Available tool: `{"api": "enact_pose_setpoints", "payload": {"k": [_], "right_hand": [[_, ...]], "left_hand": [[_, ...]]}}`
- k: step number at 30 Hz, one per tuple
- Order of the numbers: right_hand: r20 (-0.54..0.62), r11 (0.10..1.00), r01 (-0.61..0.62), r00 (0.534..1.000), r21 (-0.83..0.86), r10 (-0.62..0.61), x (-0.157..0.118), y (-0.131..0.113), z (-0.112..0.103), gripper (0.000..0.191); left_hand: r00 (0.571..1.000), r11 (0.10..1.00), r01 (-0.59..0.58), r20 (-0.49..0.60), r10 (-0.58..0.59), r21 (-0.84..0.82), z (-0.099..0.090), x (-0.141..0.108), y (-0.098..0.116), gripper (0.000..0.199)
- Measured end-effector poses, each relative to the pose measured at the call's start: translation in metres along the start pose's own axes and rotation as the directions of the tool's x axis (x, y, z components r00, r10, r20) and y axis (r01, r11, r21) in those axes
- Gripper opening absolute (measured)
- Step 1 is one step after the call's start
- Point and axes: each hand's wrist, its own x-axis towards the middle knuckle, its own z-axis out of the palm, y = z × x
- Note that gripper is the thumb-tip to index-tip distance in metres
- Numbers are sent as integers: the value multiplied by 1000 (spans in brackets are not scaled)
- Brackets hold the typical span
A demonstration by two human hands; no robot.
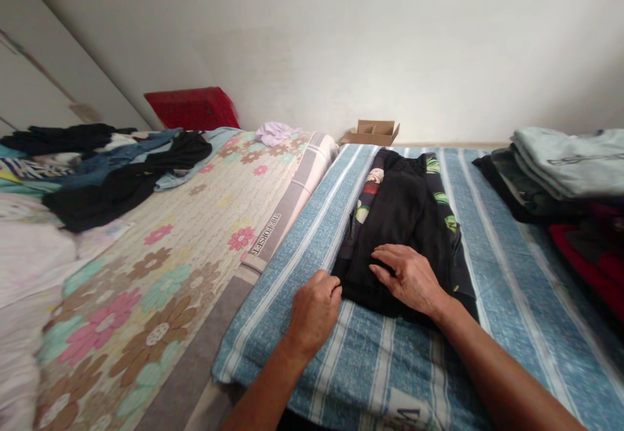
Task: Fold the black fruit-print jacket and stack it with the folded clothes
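Presently, the black shorts (397,207) lie flat on the blue striped sheet (287,278), with the gathered waistband at the far end and colourful printed panels along both sides. The left hand (314,311) is curled at the near left corner of the hem, and its thumb and fingers are closed on the cloth there. The right hand (409,278) rests palm down upon the lower part, its fingers loosely bent and the thumb apart, so it grips nothing firmly. Beyond the waistband, near the wall (341,47), stands an open cardboard box (373,133). To the right are folded clothes (575,164) in piles; to the left, on a flowered sheet (214,223), lies a loose heap of garments (121,177).
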Motion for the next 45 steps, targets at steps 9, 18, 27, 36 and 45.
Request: {"api": "enact_pose_setpoints", "payload": {"k": [9,18,27,36,45], "right_hand": [[18,1000,3,1000,-2,-3,0,1,0,26],[21,1000,5,1000,-6,-5,-2,0,-1,26],[21,1000,0,1000,-4,0,-2,0,-2,27],[-7,1000,21,1000,-13,-21,-3,2,0,26],[-19,999,31,999,-14,-31,-4,3,0,24]], "left_hand": [[980,940,12,183,-78,340,-4,10,17,27],[989,966,17,140,-55,258,-4,7,8,22],[980,929,174,149,-131,-326,-20,-4,9,19],[867,521,447,497,-49,-727,-25,-18,19,19],[816,444,486,573,77,-753,-22,-16,31,18]]}}
